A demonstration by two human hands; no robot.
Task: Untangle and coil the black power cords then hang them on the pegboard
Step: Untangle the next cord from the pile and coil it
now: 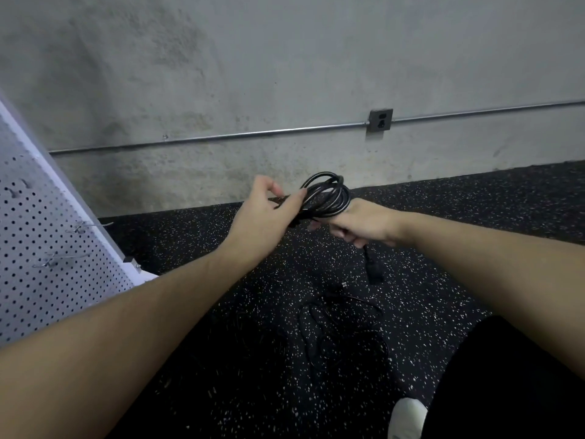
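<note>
Coiled black power cord (327, 194): gripped by right hand (357, 224), loops standing above it; left hand (262, 213) pinches a strand beside the coil; pegboard hooks (79, 229) lie left, nearer that hand; second cord (342, 327) lies on the floor below both.

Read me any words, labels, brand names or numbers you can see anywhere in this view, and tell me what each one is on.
No readable text anywhere in this view.
Connector hanging from the coiled power cord: any moulded marking is too dark to read.
Small pale mark on a cord on the floor: too small and blurred to read.
Wall outlet: no lettering shows.
Pegboard: holes and hooks only, no labels.
</note>
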